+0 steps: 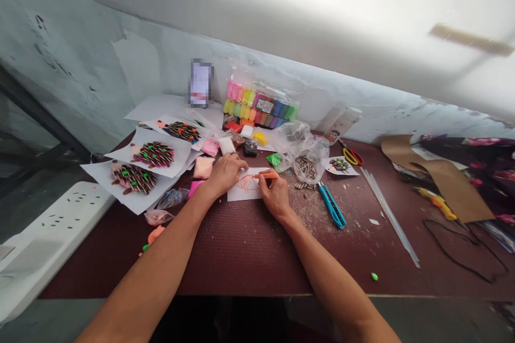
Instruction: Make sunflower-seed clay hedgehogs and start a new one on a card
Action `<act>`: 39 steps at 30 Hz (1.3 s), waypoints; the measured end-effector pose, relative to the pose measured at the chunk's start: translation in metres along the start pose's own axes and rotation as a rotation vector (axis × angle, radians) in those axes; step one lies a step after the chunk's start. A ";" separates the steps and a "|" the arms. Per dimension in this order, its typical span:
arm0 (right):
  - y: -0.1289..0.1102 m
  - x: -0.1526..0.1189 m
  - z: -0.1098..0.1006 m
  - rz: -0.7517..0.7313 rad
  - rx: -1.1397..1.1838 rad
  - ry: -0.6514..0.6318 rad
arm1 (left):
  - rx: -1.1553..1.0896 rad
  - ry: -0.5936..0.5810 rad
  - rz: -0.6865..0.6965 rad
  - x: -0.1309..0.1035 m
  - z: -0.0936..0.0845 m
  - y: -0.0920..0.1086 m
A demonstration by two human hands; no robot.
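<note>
A small white sheet of paper [236,194] lies on the table in front of me, with an orange outline of a rounded shape and a grid of lines inside it. My right hand [274,193] is closed round an orange marker [269,176], its tip touching the drawing's upper right part. My left hand [227,172] lies over the paper's upper left corner, fingers slightly bent and resting on it. Right of the paper, a clear plastic bag [316,158] holds striped sunflower seeds [306,167], with some seeds spilled below it.
Finished seed hedgehogs on paper [153,155] lie at left, beside clay packets [204,167]. A pack of coloured clay [261,104] and a phone [200,83] lean against the wall. At right are a teal cutter [332,205], scissors [353,157], glue sticks [390,217], a glue gun [436,202] and its cord.
</note>
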State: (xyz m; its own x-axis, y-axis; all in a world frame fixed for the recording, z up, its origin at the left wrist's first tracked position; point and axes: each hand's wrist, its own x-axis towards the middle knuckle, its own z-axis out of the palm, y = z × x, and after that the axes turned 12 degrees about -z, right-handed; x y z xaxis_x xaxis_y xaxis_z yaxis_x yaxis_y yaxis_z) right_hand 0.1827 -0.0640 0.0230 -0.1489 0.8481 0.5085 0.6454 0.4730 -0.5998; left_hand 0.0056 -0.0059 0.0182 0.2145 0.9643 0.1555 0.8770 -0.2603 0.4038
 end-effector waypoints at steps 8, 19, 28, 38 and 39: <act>-0.003 0.000 0.000 0.007 0.017 0.014 | 0.000 0.004 0.007 0.000 0.001 -0.001; -0.003 0.000 0.000 -0.011 0.048 0.043 | 0.004 -0.005 -0.006 0.000 0.000 0.000; -0.002 0.000 0.001 -0.015 0.037 0.029 | -0.022 -0.005 0.006 0.002 0.003 -0.003; 0.001 0.000 0.002 -0.009 -0.004 0.028 | 0.000 -0.009 -0.002 0.000 0.000 -0.001; 0.001 0.000 0.002 -0.010 -0.005 0.029 | -0.001 -0.009 -0.001 0.000 0.000 -0.001</act>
State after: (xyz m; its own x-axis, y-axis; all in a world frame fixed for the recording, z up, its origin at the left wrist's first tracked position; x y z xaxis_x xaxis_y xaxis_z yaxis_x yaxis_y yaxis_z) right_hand 0.1819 -0.0632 0.0209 -0.1332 0.8362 0.5321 0.6477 0.4798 -0.5918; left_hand 0.0051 -0.0053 0.0180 0.2176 0.9650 0.1465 0.8767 -0.2592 0.4052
